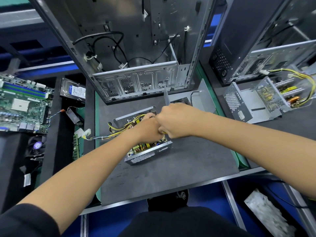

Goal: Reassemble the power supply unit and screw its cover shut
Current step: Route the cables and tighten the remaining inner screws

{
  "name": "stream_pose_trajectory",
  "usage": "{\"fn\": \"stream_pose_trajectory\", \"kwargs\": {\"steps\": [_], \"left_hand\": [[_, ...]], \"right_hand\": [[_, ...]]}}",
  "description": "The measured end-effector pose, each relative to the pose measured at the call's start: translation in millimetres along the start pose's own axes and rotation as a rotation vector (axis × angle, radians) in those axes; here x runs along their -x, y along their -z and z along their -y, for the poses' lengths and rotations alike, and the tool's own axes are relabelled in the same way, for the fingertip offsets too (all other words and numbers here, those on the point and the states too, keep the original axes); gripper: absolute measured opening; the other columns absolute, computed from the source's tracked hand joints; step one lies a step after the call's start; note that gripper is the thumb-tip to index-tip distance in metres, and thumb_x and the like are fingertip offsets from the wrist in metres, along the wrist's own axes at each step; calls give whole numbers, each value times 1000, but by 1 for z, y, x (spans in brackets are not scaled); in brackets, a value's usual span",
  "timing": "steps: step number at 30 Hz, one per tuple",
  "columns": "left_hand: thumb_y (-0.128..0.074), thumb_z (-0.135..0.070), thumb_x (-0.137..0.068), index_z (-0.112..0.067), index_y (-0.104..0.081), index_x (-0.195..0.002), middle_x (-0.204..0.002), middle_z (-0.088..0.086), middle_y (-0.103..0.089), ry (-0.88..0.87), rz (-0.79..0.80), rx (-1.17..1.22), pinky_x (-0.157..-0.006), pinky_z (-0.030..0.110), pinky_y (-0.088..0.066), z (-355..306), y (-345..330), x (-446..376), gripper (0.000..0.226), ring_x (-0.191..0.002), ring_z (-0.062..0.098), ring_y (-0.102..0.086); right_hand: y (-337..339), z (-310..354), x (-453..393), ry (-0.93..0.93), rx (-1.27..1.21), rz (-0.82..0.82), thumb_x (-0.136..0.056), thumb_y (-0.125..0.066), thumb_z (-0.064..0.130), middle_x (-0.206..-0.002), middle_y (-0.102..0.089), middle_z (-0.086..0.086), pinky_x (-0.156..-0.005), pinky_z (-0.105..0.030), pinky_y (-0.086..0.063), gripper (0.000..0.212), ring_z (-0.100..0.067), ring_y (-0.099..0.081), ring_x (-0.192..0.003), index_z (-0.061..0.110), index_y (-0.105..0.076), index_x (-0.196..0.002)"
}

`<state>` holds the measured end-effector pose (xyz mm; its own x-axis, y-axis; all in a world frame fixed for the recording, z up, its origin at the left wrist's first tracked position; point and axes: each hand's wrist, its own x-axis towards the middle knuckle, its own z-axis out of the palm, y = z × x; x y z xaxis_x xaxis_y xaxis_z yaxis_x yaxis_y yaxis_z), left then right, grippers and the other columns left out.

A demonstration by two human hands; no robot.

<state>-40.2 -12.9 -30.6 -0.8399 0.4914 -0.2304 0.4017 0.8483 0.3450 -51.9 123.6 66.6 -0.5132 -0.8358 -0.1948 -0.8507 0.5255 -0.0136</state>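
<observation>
The open power supply unit (147, 155) lies on the dark mat (171, 171), its circuit board (142, 147) exposed and its bundle of yellow wires (102, 136) trailing left. My left hand (150, 127) reaches into the casing, fingers curled over the wires by the far mesh wall (126, 117). My right hand (174, 120) is fisted just right of it, above the board. It grips a tool of which only a bit of yellow handle (163, 132) shows. The unit's grey cover (203, 96) with its fan (181, 101) stands behind my hands.
An empty computer case (136, 48) stands upright at the back of the mat. A motherboard (22, 103) and a hard drive (73, 90) lie at the left. At the right, a second opened power supply (259, 100) sits before another case (256, 40).
</observation>
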Motion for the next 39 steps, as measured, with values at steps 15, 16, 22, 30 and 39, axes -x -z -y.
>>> {"fn": "stream_pose_trajectory", "kwargs": {"steps": [15,16,22,30,39], "left_hand": [[-37,-17,-93,-13,-65,-84,-92,3,-69,104,223,-190,-104,27,-15,-10,7,-12,30,-97,16,-52],[-36,-17,-93,-13,-68,-86,-90,3,-69,112,233,-186,-109,29,-9,-10,7,-12,33,-99,15,-53],[-31,-22,-97,-19,-67,-100,-103,-2,-68,89,296,-217,-112,31,-8,-8,6,-10,36,-113,14,-47],[-32,-26,-97,-16,-67,-99,-98,0,-68,93,294,-231,-109,34,-14,-8,7,-10,37,-96,15,-44],[-44,-18,-94,-6,-67,-97,-94,7,-66,131,233,20,-99,25,-24,-8,8,-6,25,-102,19,-54]], "right_hand": [[-11,-7,-3,57,6,50,-94,-50,22,-98,-64,-16,-63,-34,-40,26,-34,-63,-87,7,-58,-113],[-12,-8,-3,63,64,50,-96,-48,25,-96,-65,-16,-61,-34,-39,26,-35,-64,-85,7,-60,-110],[-13,-2,0,71,208,48,-96,-46,29,-90,-64,-8,-54,-32,-30,24,-28,-52,-67,12,-58,-109],[-6,-3,-3,16,16,173,-81,-58,13,-65,-28,2,-41,-26,-19,16,-22,-44,-59,9,-57,-96],[-12,-1,-9,-101,-129,96,-82,-61,22,-56,-30,2,-44,-23,-23,29,-21,-39,-50,21,-39,-64]]}}
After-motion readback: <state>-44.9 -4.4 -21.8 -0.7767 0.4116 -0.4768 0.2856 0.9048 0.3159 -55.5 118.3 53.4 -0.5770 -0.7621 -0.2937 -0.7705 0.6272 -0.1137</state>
